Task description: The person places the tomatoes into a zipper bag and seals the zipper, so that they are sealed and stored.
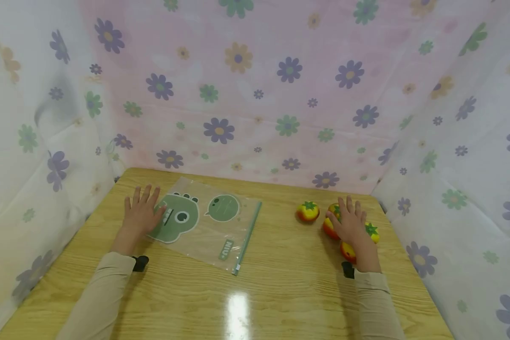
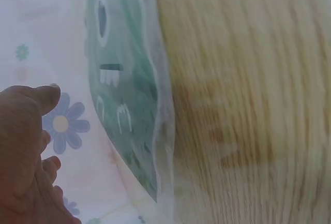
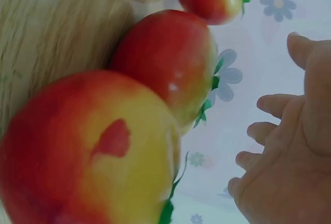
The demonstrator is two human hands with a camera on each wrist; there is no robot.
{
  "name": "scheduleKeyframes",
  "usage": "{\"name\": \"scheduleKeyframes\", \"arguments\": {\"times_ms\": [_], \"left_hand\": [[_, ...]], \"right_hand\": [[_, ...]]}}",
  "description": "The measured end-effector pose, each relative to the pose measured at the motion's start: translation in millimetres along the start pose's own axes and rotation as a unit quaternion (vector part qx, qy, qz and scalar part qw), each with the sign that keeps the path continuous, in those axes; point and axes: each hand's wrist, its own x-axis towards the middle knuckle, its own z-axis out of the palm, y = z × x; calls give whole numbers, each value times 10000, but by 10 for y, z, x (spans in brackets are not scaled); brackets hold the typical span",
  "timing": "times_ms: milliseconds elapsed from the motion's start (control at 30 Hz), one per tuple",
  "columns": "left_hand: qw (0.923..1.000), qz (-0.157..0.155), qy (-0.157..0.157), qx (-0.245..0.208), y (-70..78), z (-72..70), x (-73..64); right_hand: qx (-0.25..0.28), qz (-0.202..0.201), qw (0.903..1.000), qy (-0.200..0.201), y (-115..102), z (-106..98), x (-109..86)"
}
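Edge of bag (image 1: pixel 208 226) beside our wide-spread left fingers (image 1: pixel 146 194) | fruits (image 1: pixel 330 230) under our wide-spread right fingers (image 1: pixel 350 207) | table (image 1: pixel 276 250) room between

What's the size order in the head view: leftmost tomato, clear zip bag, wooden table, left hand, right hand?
1. Wooden table
2. Clear zip bag
3. Left hand and right hand: look alike, so unranked
4. Leftmost tomato

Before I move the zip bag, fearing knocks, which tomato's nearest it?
The leftmost tomato in the head view; the others cluster by the right hand.
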Motion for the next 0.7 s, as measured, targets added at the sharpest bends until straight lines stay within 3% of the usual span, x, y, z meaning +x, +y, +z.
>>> {"name": "scheduleKeyframes", "arguments": {"times_ms": [200, 367, 600, 700], "left_hand": [[9990, 29, 54, -440, 3, 6, 58], [9973, 250, 217, -659, 75, 30, 76], [9905, 742, 514, -1037, 260, 60, 35], [9884, 837, 561, -1138, 350, 91, 9]], "right_hand": [[714, -255, 9971, 98, -57, 15, 27], [1659, -502, 9846, 230, -140, 42, 29], [2920, -705, 9518, 612, -382, 69, -17], [3595, -815, 9262, 790, -473, 113, -31]]}}
